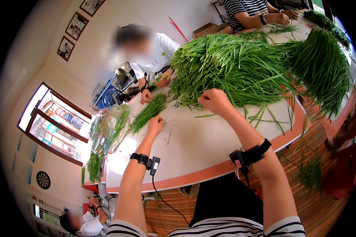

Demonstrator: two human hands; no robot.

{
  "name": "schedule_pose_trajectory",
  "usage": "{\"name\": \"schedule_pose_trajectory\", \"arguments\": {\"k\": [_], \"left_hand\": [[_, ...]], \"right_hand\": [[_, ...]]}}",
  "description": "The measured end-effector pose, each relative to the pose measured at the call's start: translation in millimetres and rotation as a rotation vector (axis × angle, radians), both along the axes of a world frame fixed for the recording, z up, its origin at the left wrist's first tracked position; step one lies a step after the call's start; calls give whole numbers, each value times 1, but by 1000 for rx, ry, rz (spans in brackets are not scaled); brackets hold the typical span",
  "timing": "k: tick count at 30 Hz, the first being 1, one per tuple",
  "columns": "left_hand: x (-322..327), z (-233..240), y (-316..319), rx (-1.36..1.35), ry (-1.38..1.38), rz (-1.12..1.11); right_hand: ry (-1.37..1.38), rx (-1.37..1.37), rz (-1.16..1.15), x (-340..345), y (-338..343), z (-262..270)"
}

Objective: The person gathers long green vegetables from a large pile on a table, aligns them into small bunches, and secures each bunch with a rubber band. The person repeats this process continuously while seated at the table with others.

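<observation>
My left hand [155, 126] is at the near end of a small bundle of green leafy stalks [149, 112], which look like garlic chives. Its fingertips touch or nearly touch the stalks; whether they grip any is too small to tell. My right hand [215, 101] is at the near edge of a large heap of the same greens [225, 65]. Its fingers are curled together, and what may be between them is hidden. Both hands are over a white table [190, 142] with an orange border. Each forearm wears a black strap with a small cabled device.
Across the table, a person in white [154, 56] handles greens; another in stripes [249, 14] works at the far end. Plastic-wrapped greens [109, 127] lie left. Another heap [320, 71] spreads right. Loose stalks [267, 115] and floor scraps [310, 171] are near a red stool [341, 171].
</observation>
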State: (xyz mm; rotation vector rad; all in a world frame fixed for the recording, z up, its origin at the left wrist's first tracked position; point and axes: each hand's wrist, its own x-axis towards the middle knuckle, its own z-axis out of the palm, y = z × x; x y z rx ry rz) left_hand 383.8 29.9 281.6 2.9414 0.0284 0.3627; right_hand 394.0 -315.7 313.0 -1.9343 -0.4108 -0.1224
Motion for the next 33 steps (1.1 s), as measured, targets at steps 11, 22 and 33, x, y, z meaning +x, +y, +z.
{"name": "schedule_pose_trajectory", "arguments": {"k": [11,22,33], "left_hand": [[-34,-5,-40,-422,179,-47],[-1,17,-13,-1548,204,80],[-17,8,-70,-1590,375,-62]], "right_hand": [[-103,-135,69,1,3,-14],[19,54,121,-9,13,1],[17,52,85,-4,21,-19]]}}
